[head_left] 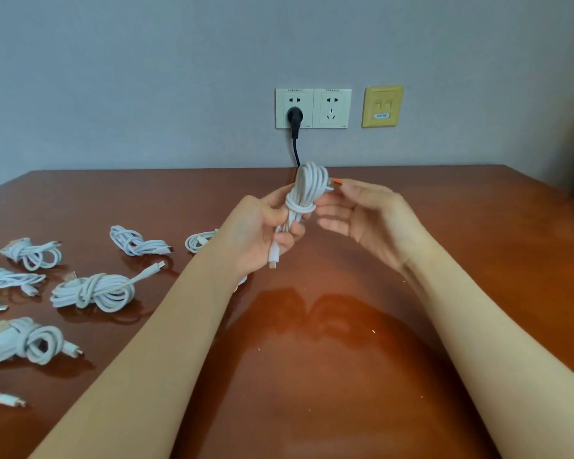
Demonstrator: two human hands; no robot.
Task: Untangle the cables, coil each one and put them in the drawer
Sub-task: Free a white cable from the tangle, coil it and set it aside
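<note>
The fingers of my left hand are curled round a white cable, holding the bundle upright above the desk. The cable is folded into long loops with a couple of turns wrapped tight across its middle. One plug end hangs straight down out of the bottom of my fist. My right hand is just beside the bundle, on its right. Its thumb and forefinger are narrow, pinching the cable's other end at an orange-tipped connector near the top of the loops, while the remaining fingers lie loosely spread below.

Further out on the left part of the reddish-brown desk lie several coiled cables, all white, each one bundled and set apart from its neighbours. One small coil sits partly behind my left wrist. On the grey wall beyond the desk's far edge is a double wall socket with a black plug in its left half. A yellow data plate is to its right.
</note>
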